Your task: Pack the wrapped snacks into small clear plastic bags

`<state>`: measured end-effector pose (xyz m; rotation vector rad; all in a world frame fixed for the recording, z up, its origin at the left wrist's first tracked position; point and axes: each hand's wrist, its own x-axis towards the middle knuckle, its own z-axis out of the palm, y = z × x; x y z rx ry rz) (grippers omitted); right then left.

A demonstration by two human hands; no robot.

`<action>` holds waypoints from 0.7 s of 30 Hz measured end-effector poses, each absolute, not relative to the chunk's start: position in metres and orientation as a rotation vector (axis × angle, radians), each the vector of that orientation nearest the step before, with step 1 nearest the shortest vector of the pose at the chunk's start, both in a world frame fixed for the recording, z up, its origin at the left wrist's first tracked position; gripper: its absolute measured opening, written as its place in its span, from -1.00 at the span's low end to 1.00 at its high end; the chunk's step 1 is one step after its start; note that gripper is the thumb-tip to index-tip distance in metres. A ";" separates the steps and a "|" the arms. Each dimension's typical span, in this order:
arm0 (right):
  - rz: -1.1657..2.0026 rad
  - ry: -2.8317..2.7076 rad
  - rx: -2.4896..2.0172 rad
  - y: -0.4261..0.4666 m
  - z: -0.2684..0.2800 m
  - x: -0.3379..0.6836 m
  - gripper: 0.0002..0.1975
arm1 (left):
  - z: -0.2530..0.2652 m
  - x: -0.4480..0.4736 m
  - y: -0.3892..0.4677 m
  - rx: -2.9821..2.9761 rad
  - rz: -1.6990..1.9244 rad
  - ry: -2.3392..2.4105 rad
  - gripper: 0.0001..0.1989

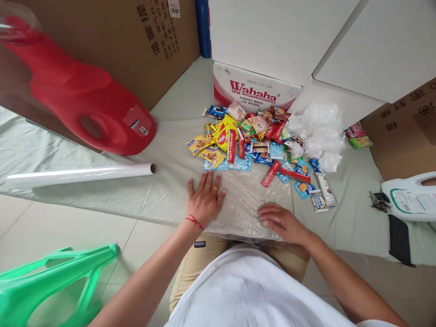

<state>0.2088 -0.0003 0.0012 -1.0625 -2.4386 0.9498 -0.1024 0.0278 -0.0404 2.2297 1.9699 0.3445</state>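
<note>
A sheet of clear plastic film (243, 202) lies over the green cloth in front of me, its near edge hanging towards my lap. My left hand (205, 197) rests palm down on the film's left side, fingers spread, fingertips close to a yellow cookie packet (213, 156). On the right side of the film lies my right hand (282, 221), turned inward with its fingers loosely stretched and nothing visible in them. Just beyond both hands is a heap of small wrapped snacks, including a yellow snack bag (223, 137) and red stick packets (271, 174).
Bunched clear plastic (323, 122) sits right of the heap, before a Wahaha carton (252, 88). At left are a red jug (91, 95), a white roll (81, 175) and a green stool (68, 277). A phone (399, 240), keys (379, 200) and a white bottle (413, 200) lie right.
</note>
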 end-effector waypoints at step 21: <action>-0.111 -2.910 -1.742 0.294 0.084 0.130 -0.16 | -0.038 -0.103 0.029 2.214 0.364 1.941 -0.37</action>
